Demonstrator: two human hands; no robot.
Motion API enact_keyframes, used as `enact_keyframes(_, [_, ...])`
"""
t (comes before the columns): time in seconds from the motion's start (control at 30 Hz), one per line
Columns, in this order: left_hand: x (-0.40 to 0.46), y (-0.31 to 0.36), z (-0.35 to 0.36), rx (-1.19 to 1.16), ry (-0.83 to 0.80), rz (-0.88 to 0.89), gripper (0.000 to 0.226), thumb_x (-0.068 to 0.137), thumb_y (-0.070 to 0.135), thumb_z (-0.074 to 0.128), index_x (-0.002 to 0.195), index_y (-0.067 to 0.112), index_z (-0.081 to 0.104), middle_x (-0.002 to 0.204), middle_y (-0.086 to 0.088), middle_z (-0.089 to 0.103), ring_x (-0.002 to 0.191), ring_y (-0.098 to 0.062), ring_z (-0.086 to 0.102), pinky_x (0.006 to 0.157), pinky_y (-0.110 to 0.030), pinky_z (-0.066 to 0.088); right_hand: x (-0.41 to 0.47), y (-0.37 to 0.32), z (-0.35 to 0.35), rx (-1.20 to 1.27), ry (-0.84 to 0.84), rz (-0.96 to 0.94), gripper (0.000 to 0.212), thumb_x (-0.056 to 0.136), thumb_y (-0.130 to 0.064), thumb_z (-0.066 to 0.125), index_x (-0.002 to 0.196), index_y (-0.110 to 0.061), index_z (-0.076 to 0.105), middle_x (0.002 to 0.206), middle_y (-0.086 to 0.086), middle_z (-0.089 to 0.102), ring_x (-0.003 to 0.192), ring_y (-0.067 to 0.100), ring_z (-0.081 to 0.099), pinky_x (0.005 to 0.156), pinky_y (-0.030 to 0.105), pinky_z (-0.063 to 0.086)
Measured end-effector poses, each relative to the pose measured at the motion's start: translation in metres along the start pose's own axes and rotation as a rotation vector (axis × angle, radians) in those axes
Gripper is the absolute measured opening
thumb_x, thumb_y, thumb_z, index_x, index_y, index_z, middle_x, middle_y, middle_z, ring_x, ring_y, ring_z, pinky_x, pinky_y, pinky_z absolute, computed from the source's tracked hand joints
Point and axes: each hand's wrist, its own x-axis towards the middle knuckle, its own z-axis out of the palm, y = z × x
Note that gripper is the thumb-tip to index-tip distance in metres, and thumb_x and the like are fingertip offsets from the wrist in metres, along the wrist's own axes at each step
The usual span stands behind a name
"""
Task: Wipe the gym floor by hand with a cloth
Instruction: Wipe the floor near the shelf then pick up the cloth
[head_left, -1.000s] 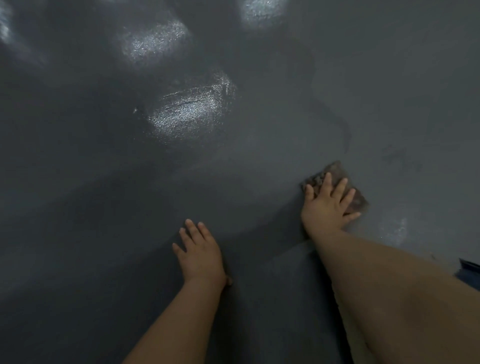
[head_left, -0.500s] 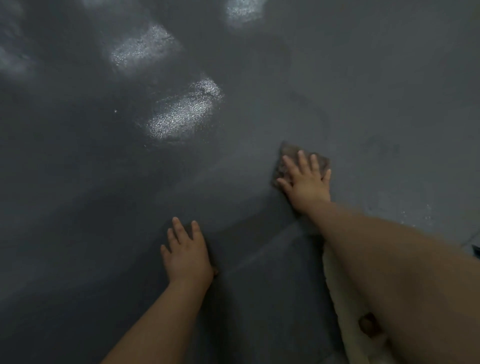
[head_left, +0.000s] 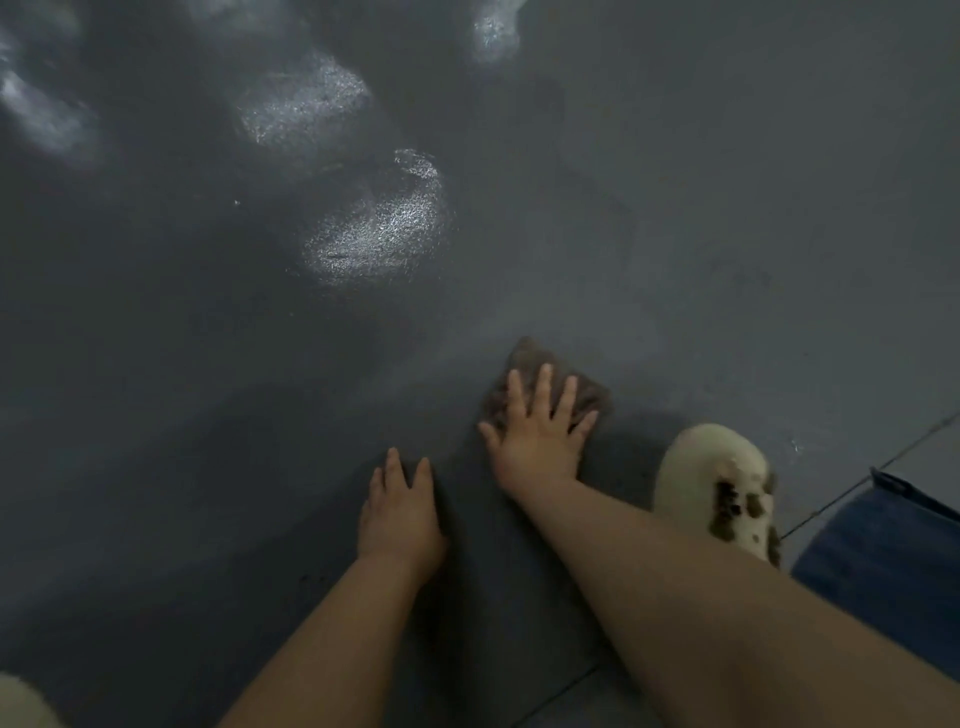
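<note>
The right hand (head_left: 537, 434) hides most of the cloth (head_left: 530, 358).

— What am I wearing on the arms, from what I see here?

— Nothing: both forearms are bare right up to the frame's edge, with no sleeves, watch or rings on my left hand (head_left: 401, 512) or right hand (head_left: 540, 441).

— And to the right of my right hand?

— I see a cream fluffy slipper (head_left: 719, 483) with dark brown blotches, and just beyond it blue denim trouser leg (head_left: 883, 561) with a hemmed cuff.
</note>
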Motion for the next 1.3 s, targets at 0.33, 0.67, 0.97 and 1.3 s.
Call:
enact_keyframes(0.33, [-0.016, 0.017, 0.009, 0.026, -0.078, -0.006, 0.086, 0.090, 0.028, 0.060, 0.152, 0.024, 0.000, 0.157, -0.011, -0.017, 0.147, -0.029, -0.002, 0.117, -0.037, 0.016, 0.023, 0.064, -0.027, -0.121, -0.030, -0.223, 0.068, 0.093, -0.061, 0.032, 0.150, -0.040, 0.002, 0.159, -0.004, -0.013, 0.145, 0.026, -0.016, 0.114, 0.053, -0.006])
enact_keyframes(0.67, [-0.012, 0.010, 0.020, 0.012, -0.064, -0.287, 0.082, 0.095, 0.018, 0.049, 0.151, 0.018, -0.011, 0.154, -0.025, -0.017, 0.143, -0.044, -0.001, 0.113, -0.054, 0.017, -0.017, 0.071, -0.003, 0.190, 0.104, 0.408, 0.066, 0.097, -0.051, 0.031, 0.152, -0.028, 0.003, 0.160, 0.005, -0.009, 0.144, 0.036, -0.011, 0.112, 0.062, 0.003])
enact_keyframes(0.97, [-0.010, -0.008, 0.025, -0.012, -0.114, -0.183, 0.094, 0.091, 0.020, 0.057, 0.150, 0.020, -0.016, 0.153, -0.023, -0.021, 0.143, -0.044, -0.002, 0.116, -0.050, 0.015, -0.077, 0.011, 0.053, -0.120, -0.013, -0.348, 0.063, 0.074, -0.056, 0.033, 0.125, -0.031, 0.060, 0.135, 0.009, 0.055, 0.128, 0.036, 0.037, 0.102, 0.061, 0.028])
enact_keyframes(1.3, [-0.028, -0.045, 0.033, -0.003, 0.010, -0.057, 0.087, 0.090, 0.017, 0.058, 0.152, 0.020, -0.003, 0.158, -0.014, -0.011, 0.146, -0.031, 0.004, 0.118, -0.041, 0.017, -0.042, 0.058, 0.024, -0.001, 0.152, 0.048, 0.062, 0.096, -0.052, 0.035, 0.151, -0.033, 0.013, 0.160, 0.002, -0.002, 0.146, 0.030, -0.006, 0.114, 0.054, -0.003])
